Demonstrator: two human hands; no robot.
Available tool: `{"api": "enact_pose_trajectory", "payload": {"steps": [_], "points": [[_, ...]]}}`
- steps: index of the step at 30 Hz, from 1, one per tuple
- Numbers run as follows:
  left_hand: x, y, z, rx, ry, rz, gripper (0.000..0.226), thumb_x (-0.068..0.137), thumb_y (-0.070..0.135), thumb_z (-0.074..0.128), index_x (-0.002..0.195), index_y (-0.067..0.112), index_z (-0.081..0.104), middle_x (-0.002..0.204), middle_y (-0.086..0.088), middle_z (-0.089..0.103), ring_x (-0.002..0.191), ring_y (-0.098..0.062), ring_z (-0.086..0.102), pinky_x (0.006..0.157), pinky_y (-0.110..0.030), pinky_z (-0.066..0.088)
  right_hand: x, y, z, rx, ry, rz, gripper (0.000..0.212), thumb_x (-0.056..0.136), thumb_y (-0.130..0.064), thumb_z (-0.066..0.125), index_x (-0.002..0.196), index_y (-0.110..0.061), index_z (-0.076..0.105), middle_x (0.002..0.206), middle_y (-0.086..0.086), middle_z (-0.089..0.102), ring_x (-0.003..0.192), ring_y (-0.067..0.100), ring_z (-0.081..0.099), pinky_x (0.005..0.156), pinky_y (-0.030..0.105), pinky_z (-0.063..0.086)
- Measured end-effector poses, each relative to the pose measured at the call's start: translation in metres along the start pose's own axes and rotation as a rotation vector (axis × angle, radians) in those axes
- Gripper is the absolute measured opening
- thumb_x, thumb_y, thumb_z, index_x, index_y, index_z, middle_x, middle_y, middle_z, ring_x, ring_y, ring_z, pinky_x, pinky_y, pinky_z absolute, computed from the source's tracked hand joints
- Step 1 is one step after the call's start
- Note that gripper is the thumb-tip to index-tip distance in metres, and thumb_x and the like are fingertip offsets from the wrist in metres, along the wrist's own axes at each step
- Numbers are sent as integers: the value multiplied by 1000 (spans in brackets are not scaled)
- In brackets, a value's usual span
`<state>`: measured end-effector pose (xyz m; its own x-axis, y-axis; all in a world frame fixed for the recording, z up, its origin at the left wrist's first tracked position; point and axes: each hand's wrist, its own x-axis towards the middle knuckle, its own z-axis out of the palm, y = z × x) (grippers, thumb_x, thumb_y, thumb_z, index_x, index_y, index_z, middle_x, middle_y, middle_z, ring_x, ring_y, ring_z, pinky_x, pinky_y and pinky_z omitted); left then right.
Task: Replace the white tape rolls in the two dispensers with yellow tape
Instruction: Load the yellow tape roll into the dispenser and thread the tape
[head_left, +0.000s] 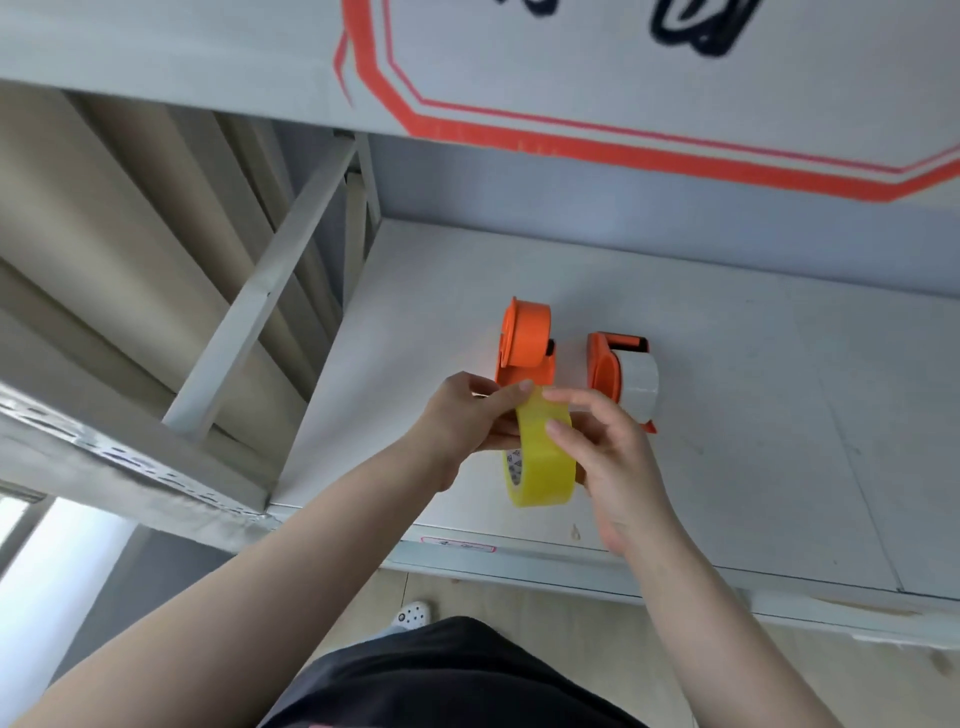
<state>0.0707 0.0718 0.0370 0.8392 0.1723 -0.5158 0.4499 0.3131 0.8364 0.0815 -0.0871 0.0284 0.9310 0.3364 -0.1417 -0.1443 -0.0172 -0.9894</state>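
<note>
Head view: both hands hold one yellow tape roll (544, 457) upright above the front part of a white worktop (753, 415). The left hand (467, 415), at 9 o'clock of the roll, has its grip closed on the roll's top edge and left side. The right hand (608, 447), at 3 o'clock, closes its grip on the right side, with the fingers (563, 435) lying across the yellow band. At 12 o'clock of the roll stands an orange dispenser (524, 345) with no tape on it. Just beside it, at 3 o'clock, a second orange dispenser (605, 366) carries a white tape roll (639, 387).
</note>
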Motion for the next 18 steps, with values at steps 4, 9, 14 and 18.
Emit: {"api": "enact_pose_trajectory", "payload": {"steps": [4,9,14,18], "points": [[3,3,-2,122,-47,-1,32,89,29,64,98,1,54,74,-14,69,58,-20,68,63,-29,61,6,-1,-4,-40,56,24,9,83,-20,69,86,-27,73,88,0,68,85,19,59,82,37,45],[22,10,-5,605,262,329,38,88,42,61,107,11,52,91,2,62,79,-14,61,71,-31,49,17,-6,-8,7,163,126,8,83,-20,70,84,-27,74,87,0,71,92,25,65,84,44,50],[42,38,9,502,250,384,41,94,37,53,125,9,50,105,2,57,87,-12,54,70,-23,41,41,-17,-7,102,293,158,10,85,-17,68,82,-25,73,100,8,71,90,25,66,78,39,52],[54,32,18,452,196,317,30,96,29,51,120,11,53,102,-5,61,73,-11,54,55,-21,36,61,-21,-6,66,351,155,11,78,-22,70,75,-32,74,105,7,68,101,30,64,80,41,50]]}}
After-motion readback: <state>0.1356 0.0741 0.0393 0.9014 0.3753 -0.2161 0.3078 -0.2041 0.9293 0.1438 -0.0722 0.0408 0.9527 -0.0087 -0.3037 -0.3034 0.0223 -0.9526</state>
